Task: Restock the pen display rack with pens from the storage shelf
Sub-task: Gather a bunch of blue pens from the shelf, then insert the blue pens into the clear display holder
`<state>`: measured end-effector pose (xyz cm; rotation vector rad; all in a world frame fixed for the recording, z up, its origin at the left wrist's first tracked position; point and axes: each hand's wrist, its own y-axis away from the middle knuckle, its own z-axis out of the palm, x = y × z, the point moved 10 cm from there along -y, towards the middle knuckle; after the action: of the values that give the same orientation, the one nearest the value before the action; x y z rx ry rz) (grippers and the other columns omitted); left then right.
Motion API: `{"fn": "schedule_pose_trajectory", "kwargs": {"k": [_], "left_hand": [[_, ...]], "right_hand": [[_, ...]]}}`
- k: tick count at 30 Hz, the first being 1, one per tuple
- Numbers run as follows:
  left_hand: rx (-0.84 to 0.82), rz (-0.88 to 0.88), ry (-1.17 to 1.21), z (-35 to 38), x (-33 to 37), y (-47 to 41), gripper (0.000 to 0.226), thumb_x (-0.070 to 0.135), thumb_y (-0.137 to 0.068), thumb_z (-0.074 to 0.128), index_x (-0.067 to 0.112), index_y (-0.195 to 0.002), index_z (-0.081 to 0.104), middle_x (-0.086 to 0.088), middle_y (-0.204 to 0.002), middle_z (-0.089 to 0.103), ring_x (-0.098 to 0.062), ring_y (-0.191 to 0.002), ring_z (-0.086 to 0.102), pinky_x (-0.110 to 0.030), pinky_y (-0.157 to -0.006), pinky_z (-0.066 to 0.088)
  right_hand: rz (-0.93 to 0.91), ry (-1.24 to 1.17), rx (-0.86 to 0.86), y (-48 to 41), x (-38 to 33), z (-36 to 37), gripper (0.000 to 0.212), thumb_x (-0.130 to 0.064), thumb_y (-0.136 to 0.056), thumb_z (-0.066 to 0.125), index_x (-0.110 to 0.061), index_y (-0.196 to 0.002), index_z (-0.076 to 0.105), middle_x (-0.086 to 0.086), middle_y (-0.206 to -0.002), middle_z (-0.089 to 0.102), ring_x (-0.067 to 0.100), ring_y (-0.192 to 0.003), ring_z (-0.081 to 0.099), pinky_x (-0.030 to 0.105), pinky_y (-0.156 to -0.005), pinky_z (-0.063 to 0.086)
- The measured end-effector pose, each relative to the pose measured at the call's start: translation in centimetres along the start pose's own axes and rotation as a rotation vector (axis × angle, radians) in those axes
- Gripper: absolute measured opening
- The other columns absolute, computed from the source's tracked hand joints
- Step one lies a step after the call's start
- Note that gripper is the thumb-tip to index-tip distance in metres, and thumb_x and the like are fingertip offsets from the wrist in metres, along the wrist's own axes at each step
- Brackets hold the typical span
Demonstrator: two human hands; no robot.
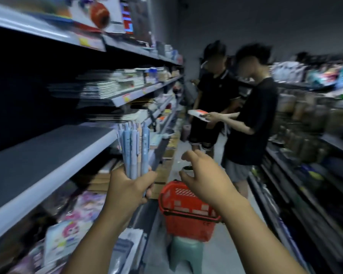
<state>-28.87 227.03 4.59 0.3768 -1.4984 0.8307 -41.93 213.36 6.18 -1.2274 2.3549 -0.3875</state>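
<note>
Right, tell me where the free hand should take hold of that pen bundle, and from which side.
Take the pen bundle round its mid barrels, just above where the left hand has its grip, coming in from the right. The pens stand upright with their upper lengths free, and the open right hand hovers on that side.

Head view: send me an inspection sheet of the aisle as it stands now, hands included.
Surface: grey shelf board at left, notebooks stacked on the shelf above.
Job's things: bundle of pale blue pens, upright in the left hand; display rack not seen.
Clutter: red basket, seemingly on a green stool, in the aisle.
Grippers: left hand grips the pens; right hand open, fingers spread, holding nothing.
Cables: nothing seen.
Surroundings: two people ahead in the aisle; stocked shelves both sides.
</note>
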Motion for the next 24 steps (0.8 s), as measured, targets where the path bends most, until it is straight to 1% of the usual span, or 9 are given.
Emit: {"fn": "schedule_pose_trajectory", "kwargs": {"k": [3,5,7,9,13,16,20,22,24], "left_hand": [[-0.108,-0.002,0.014,10.1,-2.3,-2.2,0.020,0.004,-0.080,0.078,0.008,-0.074,0.060,-0.013,-0.055,0.052,-0.021,-0.045,0.046,-0.026,-0.041,0.035],[-0.148,-0.015,0.009,13.9,-3.4,-3.1,0.021,-0.003,-0.087,0.071,0.008,-0.073,0.059,-0.016,-0.057,0.052,-0.024,-0.048,0.046,-0.027,-0.042,0.035],[-0.230,-0.016,0.030,21.1,-4.7,-4.1,0.022,-0.003,-0.086,0.072,0.009,-0.072,0.059,-0.017,-0.058,0.052,-0.023,-0.050,0.046,-0.026,-0.041,0.035],[-0.284,-0.021,0.034,28.0,-5.7,-5.2,0.021,0.000,-0.082,0.074,0.009,-0.071,0.060,-0.015,-0.056,0.052,-0.023,-0.048,0.047,-0.026,-0.041,0.035],[-0.361,-0.066,0.088,39.4,-7.8,-7.5,0.016,-0.006,-0.086,0.067,0.007,-0.079,0.060,-0.012,-0.055,0.052,-0.019,-0.045,0.045,-0.021,-0.041,0.033],[-0.406,-0.122,0.102,46.1,-9.6,-10.0,0.016,-0.005,-0.083,0.070,0.007,-0.079,0.060,-0.013,-0.057,0.051,-0.021,-0.046,0.044,-0.021,-0.042,0.031],[-0.494,-0.127,0.096,53.8,-11.3,-14.2,0.012,0.011,-0.068,0.070,0.009,-0.073,0.059,-0.015,-0.057,0.049,-0.021,-0.047,0.044,-0.023,-0.041,0.030],[-0.539,-0.111,0.076,57.2,-12.7,-16.8,0.012,0.010,-0.071,0.072,0.009,-0.073,0.060,-0.015,-0.057,0.050,-0.023,-0.049,0.045,-0.024,-0.041,0.032],[-0.576,-0.108,0.078,60.6,-14.5,-20.0,0.015,0.003,-0.080,0.074,0.007,-0.079,0.060,-0.016,-0.060,0.050,-0.024,-0.052,0.045,-0.025,-0.042,0.034]], "right_hand": [[0.111,0.039,0.015,0.9,9.9,-2.8,0.037,-0.037,-0.101,0.055,-0.024,-0.134,0.046,0.001,-0.131,0.052,0.027,-0.109,0.056,0.045,-0.082,0.052],[0.157,0.062,0.006,1.3,13.8,-3.7,0.034,-0.037,-0.099,0.056,-0.023,-0.129,0.048,0.000,-0.126,0.053,0.026,-0.110,0.055,0.044,-0.084,0.051],[0.218,0.096,-0.004,2.1,20.1,-5.5,0.032,-0.036,-0.097,0.057,-0.023,-0.125,0.049,0.000,-0.120,0.053,0.027,-0.109,0.055,0.043,-0.085,0.051],[0.274,0.138,-0.006,2.4,26.5,-7.2,0.035,-0.037,-0.095,0.058,-0.023,-0.126,0.049,0.000,-0.121,0.053,0.027,-0.110,0.055,0.042,-0.086,0.051],[0.368,0.174,0.005,2.1,37.2,-10.2,0.040,-0.035,-0.092,0.059,-0.025,-0.129,0.049,0.000,-0.122,0.054,0.027,-0.112,0.056,0.040,-0.084,0.051],[0.421,0.183,0.007,1.3,43.7,-11.4,0.038,-0.038,-0.094,0.059,-0.024,-0.128,0.049,0.001,-0.120,0.055,0.027,-0.110,0.056,0.039,-0.082,0.051],[0.473,0.198,0.006,-1.0,51.4,-11.4,0.036,-0.038,-0.094,0.057,-0.024,-0.126,0.048,0.000,-0.121,0.054,0.027,-0.112,0.055,0.037,-0.080,0.048],[0.499,0.202,0.006,-2.7,54.9,-10.9,0.035,-0.038,-0.094,0.057,-0.025,-0.126,0.048,-0.001,-0.121,0.054,0.026,-0.111,0.054,0.035,-0.080,0.046],[0.515,0.209,0.016,-4.8,58.4,-10.2,0.032,-0.039,-0.094,0.056,-0.027,-0.122,0.048,-0.002,-0.119,0.055,0.025,-0.109,0.056,0.038,-0.083,0.050]]}}
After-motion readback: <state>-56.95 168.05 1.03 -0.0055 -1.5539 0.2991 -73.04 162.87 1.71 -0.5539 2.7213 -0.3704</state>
